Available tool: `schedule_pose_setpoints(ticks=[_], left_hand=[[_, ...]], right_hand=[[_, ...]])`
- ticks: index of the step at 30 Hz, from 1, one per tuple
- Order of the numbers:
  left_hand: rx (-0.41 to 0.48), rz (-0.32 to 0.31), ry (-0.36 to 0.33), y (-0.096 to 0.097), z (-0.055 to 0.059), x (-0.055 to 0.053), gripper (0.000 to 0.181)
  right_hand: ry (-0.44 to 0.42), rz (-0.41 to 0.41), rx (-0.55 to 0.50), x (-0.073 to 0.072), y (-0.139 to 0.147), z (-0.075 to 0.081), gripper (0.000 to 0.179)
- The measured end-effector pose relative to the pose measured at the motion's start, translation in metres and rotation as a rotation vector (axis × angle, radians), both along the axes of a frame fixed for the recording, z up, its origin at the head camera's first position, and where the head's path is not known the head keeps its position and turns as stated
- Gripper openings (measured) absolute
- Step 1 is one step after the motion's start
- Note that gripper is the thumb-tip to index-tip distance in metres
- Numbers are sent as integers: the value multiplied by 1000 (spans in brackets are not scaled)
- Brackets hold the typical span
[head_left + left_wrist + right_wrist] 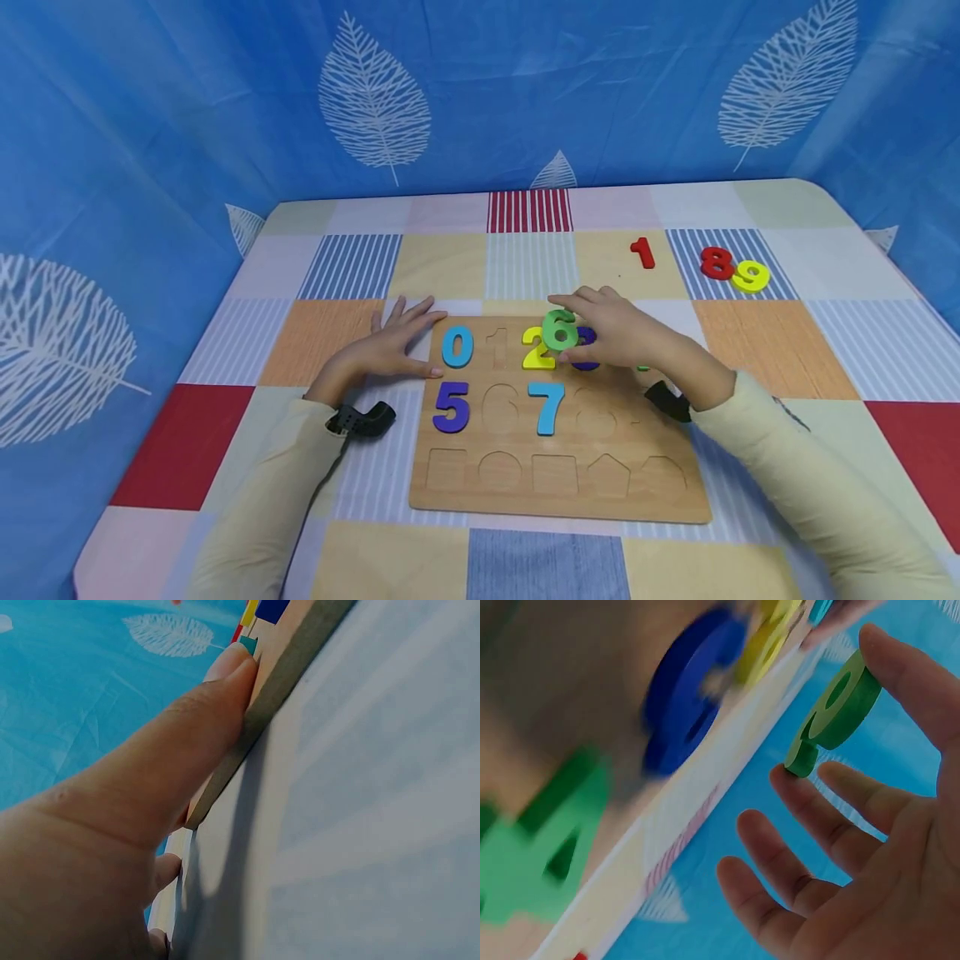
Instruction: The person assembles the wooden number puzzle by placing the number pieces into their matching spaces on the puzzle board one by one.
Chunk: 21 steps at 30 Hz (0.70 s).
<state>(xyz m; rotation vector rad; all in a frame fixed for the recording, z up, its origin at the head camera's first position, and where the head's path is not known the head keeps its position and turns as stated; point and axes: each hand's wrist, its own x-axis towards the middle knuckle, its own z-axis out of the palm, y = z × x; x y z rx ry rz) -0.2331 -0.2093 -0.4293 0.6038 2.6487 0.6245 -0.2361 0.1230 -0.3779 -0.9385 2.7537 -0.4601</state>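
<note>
My right hand (618,329) pinches a green number 6 (549,334) between thumb and fingertips, above the wooden puzzle board (555,504). In the head view the 6 overlaps the yellow 2 (538,360) and dark blue 3 (587,365). The right wrist view shows the green 6 (849,712) raised off the board, the other fingers spread. A green 4 (574,802) on the board is mostly hidden by my hand in the head view. My left hand (390,346) rests at the board's left edge, thumb touching it, fingers extended near the upper corner.
On the board lie a light blue 0 (457,347), a purple 5 (452,407) and a light blue 7 (547,408), with cut-out outlines around them. Beyond it on the patchwork cloth are a red 1 (643,252), a red 8 (717,263) and a yellow 9 (751,277).
</note>
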Motion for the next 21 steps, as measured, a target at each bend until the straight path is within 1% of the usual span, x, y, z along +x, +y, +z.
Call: schedule_pose_setpoints(ticks=[5, 12, 16, 21], left_hand=[[-3, 0, 5, 0, 0, 0, 89], [-6, 16, -1, -1, 0, 1, 88], [-13, 21, -1, -1, -1, 0, 89], [-19, 23, -3, 1, -2, -2, 90]], right_hand=[[21, 53, 3, 20, -17, -3, 76], [-1, 130, 85, 47, -43, -5, 77], [14, 167, 99, 56, -56, -7, 75], [28, 175, 92, 61, -62, -8, 75]])
